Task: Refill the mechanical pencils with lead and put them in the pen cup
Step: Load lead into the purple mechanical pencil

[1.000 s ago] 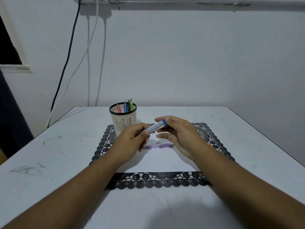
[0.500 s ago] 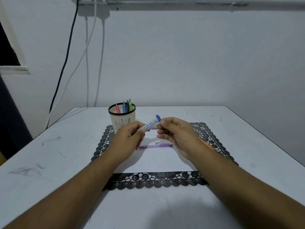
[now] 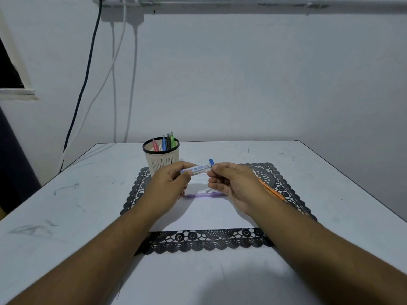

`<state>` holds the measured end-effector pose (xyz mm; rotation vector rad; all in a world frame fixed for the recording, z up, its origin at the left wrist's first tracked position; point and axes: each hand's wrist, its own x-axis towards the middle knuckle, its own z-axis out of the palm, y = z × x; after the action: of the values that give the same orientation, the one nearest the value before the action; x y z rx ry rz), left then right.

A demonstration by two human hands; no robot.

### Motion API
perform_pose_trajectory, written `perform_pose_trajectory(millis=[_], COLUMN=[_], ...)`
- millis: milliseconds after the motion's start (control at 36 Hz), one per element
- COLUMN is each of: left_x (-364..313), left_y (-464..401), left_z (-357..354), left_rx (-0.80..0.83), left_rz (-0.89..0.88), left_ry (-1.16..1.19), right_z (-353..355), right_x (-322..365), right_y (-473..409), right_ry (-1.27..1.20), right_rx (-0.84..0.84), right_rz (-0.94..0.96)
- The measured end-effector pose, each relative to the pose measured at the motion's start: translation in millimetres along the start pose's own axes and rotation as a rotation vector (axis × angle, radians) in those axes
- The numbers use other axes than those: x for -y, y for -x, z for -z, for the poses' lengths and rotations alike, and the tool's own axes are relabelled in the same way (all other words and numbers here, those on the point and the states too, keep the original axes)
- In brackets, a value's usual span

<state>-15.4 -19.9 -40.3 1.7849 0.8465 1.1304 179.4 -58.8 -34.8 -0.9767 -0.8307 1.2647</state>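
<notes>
Over the last second the lead tube (image 3: 199, 168) has been turned in the fingers and raised a little: its blue cap (image 3: 211, 161), earlier tucked against the right fingers, now points up and to the right, clear of them. The left hand (image 3: 169, 183) pinches the tube's left end, and the right hand (image 3: 231, 183) pinches it just below the cap. The two hands are close together on the one tube, above the mat (image 3: 275, 183). This suggests the cap is about to be opened so that lead can be tipped out.

A purple pencil (image 3: 203, 195) lies flat on the paper (image 3: 209, 216) below the hands, with a small white piece (image 3: 208, 190) just beside it, likely its eraser or cap. An orange pencil (image 3: 271, 190) lies at the right, partly hidden by the right wrist. The cup (image 3: 161, 158) stands at the mat's far left corner, holding several pencils already.

The white table (image 3: 66, 205) is scuffed with grey marks. Behind it is a plain wall, where cables (image 3: 114, 84) hang down on the left.
</notes>
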Motion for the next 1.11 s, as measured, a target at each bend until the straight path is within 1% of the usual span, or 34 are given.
perform_pose_trajectory(millis=[111, 250, 444, 639, 833, 1111], left_x=[-2.7, -5.5, -3.9, -5.1, -7.6, -9.7], left_y=[0.1, 1.7, 2.1, 2.2, 2.3, 3.3], left_z=[-1.0, -0.8, -1.1, -1.6, -3.5, -5.0], left_rx=[-0.083, -0.079, -0.068, -0.071, -0.061, -0.077], left_rz=[-0.029, -0.088, -0.097, -0.099, -0.096, -0.119], left_ry=[0.107, 0.135, 0.128, 0.126, 0.178, 0.156], right_z=[-0.7, -5.6, -6.4, -8.1, -9.7, -9.2], right_x=[-1.9, -3.4, -4.7, -3.9, -5.2, -7.4], right_y=[0.7, 2.5, 1.2, 3.3, 3.2, 1.8], right_ry=[-0.002, -0.116, -0.155, -0.207, -0.233, -0.262], right_rx=[0.052, 0.053, 0.032, 0.046, 0.069, 0.077], right_rz=[-0.096, -0.158, -0.181, -0.189, -0.201, -0.226])
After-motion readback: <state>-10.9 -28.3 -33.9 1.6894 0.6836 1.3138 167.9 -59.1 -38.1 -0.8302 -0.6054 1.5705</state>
